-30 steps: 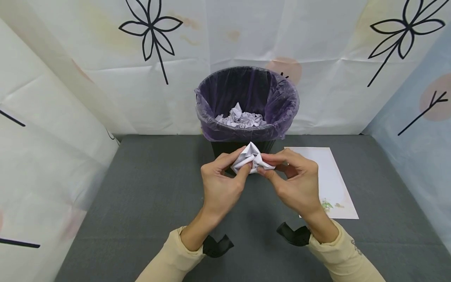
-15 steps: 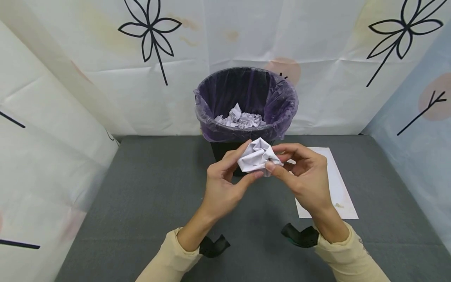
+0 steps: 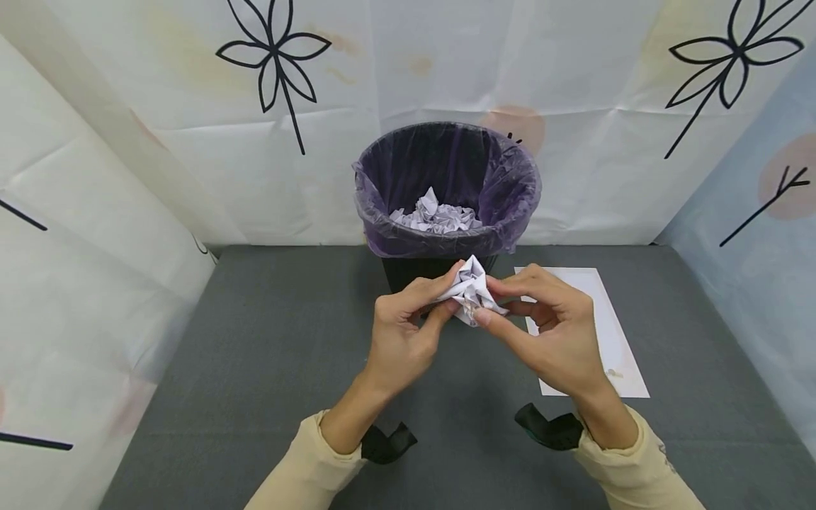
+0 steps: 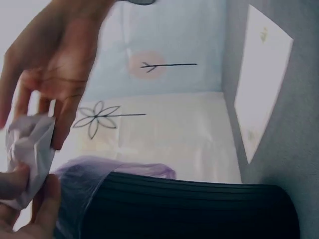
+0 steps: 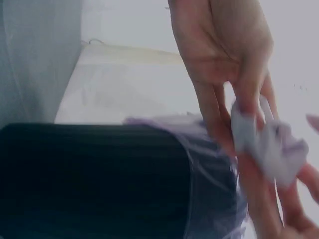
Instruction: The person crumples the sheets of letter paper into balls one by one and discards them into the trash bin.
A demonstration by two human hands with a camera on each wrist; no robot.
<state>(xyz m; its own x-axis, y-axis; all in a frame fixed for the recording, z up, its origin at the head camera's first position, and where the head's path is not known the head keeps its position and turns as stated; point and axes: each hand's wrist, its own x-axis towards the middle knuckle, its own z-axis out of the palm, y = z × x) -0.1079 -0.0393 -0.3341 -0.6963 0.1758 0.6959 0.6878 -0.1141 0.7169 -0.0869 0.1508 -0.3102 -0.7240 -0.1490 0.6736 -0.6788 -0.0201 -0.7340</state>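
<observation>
Between both hands, in front of the bin, is a crumpled piece of white paper (image 3: pixel 470 287), folded into creased facets. My left hand (image 3: pixel 404 329) pinches its left side between thumb and fingers. From the other side my right hand (image 3: pixel 557 329) grips the paper, thumb at its lower edge and fingers on its right. The left wrist view shows the crumpled paper (image 4: pixel 32 154) held by fingers from both sides. In the right wrist view the paper (image 5: pixel 279 149) is blurred.
A black bin (image 3: pixel 440 265) with a purple liner (image 3: pixel 376 234) stands behind the hands, with crumpled paper (image 3: pixel 436 216) inside. A flat white sheet (image 3: pixel 608 340) lies on the grey table (image 3: pixel 268 368) at right, partly behind the right hand. Patterned cloth hangs around the table.
The crumpled paper has been turned and squeezed between the fingers. Both hands have shifted slightly to the right since one second ago. The bin and flat sheet have stayed put.
</observation>
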